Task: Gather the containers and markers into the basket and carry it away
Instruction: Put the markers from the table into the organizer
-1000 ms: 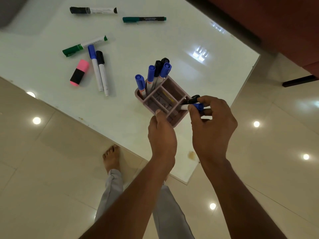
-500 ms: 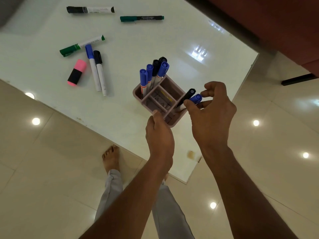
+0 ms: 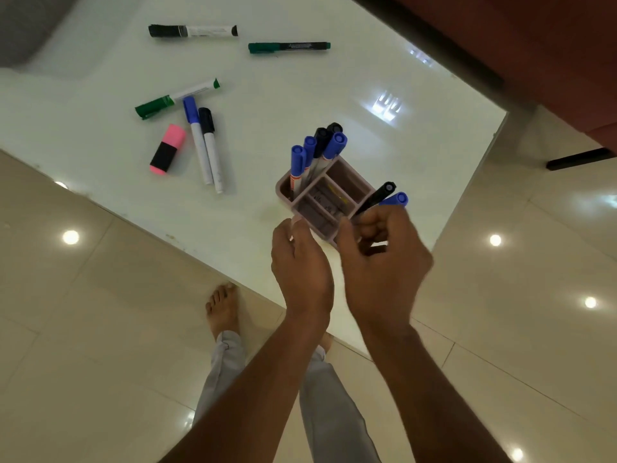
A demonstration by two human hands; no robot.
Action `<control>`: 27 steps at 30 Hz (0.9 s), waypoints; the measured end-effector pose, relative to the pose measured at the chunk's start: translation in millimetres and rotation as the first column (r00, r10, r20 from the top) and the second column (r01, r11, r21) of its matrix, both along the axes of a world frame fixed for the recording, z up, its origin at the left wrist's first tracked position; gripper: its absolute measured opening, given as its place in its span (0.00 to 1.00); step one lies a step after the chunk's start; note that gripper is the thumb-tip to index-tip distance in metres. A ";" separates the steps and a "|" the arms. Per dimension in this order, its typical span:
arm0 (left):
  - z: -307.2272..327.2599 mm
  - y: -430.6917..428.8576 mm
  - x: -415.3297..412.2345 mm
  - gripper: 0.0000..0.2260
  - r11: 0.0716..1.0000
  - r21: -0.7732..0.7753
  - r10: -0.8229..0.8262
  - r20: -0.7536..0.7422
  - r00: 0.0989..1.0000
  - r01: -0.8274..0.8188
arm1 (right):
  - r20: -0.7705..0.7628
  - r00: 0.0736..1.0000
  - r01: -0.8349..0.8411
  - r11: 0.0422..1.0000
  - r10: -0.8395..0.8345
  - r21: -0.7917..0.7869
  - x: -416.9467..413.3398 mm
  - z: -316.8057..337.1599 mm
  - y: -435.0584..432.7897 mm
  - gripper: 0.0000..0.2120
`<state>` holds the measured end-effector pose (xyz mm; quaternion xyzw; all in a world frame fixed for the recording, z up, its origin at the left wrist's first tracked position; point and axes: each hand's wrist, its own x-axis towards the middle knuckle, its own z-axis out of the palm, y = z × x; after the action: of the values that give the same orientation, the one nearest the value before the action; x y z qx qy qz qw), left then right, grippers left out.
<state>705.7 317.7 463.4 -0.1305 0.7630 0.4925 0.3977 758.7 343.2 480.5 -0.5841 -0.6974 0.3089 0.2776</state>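
Note:
A mauve divided pen holder point(image 3: 359, 187) stands on the white table point(image 3: 334, 88) near its front edge. Several blue and black markers point(image 3: 320, 152) stand in its far-left compartment. My left hand point(image 3: 302, 265) pinches the holder's near corner. My right hand point(image 3: 384, 262) grips a black marker point(image 3: 379, 195) and a blue-capped marker point(image 3: 397, 199), both tilted, with their lower ends hidden behind my fingers at the holder's right side. Loose on the table lie a pink highlighter point(image 3: 168, 149), a green marker point(image 3: 177, 98), a blue-capped marker point(image 3: 198, 142) and a black-capped marker point(image 3: 211, 148).
Farther back lie a black-and-white marker point(image 3: 192, 31) and a teal marker point(image 3: 288, 47). The table's front edge runs diagonally just below the holder. My bare foot point(image 3: 222, 309) stands on the glossy beige floor. Dark red furniture point(image 3: 534, 45) borders the table's far right side.
My right hand has swung the two markers from lying across the holder's rim to pointing steeply up, and has dropped lower over the right compartment. The left hand stays at the near corner.

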 end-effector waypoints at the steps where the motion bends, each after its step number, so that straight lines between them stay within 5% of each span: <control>1: 0.4 -3.5 -9.0 0.14 1.000 0.004 0.009 -0.028 1.000 -0.008 | -0.009 0.999 -0.035 0.999 0.035 -0.022 -11.9 -2.2 -4.3 0.09; 9: -23.5 -33.1 -120.3 0.15 0.991 -0.045 0.111 -0.215 0.970 -0.123 | -0.160 0.949 -0.298 0.937 0.270 -0.184 -137.0 -27.6 -12.8 0.06; 13: -38.3 -41.4 -171.7 0.16 0.989 -0.139 0.023 -0.247 0.969 -0.059 | 0.131 0.925 -0.283 0.878 0.356 -0.386 -196.6 -65.2 -6.6 0.12; 18: -49.8 -40.8 -208.7 0.13 0.991 -0.133 -0.020 -0.207 0.978 -0.008 | 0.437 0.852 -0.113 0.916 0.288 -0.385 -247.7 -92.9 13.5 0.18; 27: -54.1 -49.0 -207.8 0.13 0.990 -0.112 -0.110 -0.276 0.955 0.082 | 0.374 0.864 -0.067 0.812 0.338 -0.580 -242.3 -91.9 30.8 0.10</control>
<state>497.8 268.7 409.3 -0.0416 0.8409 0.4474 0.3017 516.4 374.0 388.6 -0.6144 -0.6845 0.3765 -0.1104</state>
